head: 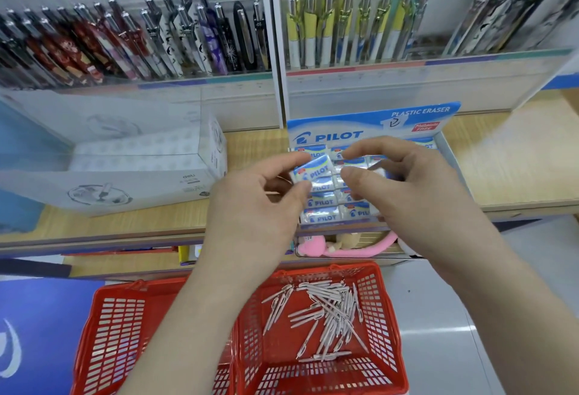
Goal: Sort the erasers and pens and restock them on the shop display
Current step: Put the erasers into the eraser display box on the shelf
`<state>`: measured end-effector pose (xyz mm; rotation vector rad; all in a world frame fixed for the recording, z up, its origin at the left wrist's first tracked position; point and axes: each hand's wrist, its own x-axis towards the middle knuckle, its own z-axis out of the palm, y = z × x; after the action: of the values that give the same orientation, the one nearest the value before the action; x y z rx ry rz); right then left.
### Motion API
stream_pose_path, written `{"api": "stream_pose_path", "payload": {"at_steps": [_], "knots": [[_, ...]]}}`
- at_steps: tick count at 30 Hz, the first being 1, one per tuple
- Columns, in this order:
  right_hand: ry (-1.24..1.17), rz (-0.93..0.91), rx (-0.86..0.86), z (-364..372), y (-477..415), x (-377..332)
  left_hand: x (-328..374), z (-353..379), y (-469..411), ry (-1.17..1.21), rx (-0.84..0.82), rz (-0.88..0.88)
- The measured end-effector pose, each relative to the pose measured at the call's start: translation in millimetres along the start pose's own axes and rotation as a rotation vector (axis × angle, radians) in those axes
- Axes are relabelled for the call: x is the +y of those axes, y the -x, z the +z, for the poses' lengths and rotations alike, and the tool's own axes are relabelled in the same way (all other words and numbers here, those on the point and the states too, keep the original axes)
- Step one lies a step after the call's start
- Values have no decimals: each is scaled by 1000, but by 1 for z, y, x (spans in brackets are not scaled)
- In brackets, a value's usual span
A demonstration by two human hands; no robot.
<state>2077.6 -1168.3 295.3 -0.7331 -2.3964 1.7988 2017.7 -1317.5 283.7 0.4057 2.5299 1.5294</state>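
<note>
Left hand [250, 206] pinches eraser [310, 172] over box [369, 122].
Right hand [407, 191], thumb and finger apart, at eraser's 3 o'clock.

1. Left hand [250, 206] is pinching an eraser [310, 170] between thumb and forefinger, its palm lying below-left of the grip.
2. Right hand [407, 194] is hovering just right of the grip, its forefinger and thumb curving toward it with a gap between them and pinching nothing.
3. Left forearm [194, 316] and right forearm [501, 300], both bare, are angling in toward the grip from below.
</note>
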Motion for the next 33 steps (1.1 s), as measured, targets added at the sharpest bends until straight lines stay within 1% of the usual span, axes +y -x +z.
{"api": "stream_pose_path", "payload": {"at_steps": [3,6,8,11,15,18,21,22,24,25,27,29,30,31,33], "knots": [[226,-107,62,1,-8,3,-6,6,-11,-230,-38,146],[382,-107,64,5,-15,1,-14,13,-18,-286,-66,238],[420,-100,72,7,-19,-1,-17,15,-20,-292,-62,251],[507,-107,58,11,-21,-4,-20,14,-22,-256,3,275],[618,-121,91,16,-23,-3,-22,13,-23,-188,76,231],[676,-153,120,20,-24,-2,-23,15,-23,-178,90,212],[673,-172,139,21,-25,-1,-23,15,-24,-186,101,191],[631,-170,146,21,-26,1,-22,15,-25,-195,102,182],[407,-102,159,18,-26,2,-19,14,-24,-225,96,169],[225,-29,154,16,-25,1,-17,14,-23,-235,102,164],[-274,166,78,9,-20,-4,-10,12,-17,-184,129,152],[-825,318,-60,3,-14,-11,1,10,-6,20,107,109],[-1026,356,-116,1,-11,-14,8,10,1,143,69,79],[-1158,365,-155,0,-8,-17,15,11,7,240,25,53],[-1273,340,-223,1,-2,-17,24,14,16,332,-48,26]]}}
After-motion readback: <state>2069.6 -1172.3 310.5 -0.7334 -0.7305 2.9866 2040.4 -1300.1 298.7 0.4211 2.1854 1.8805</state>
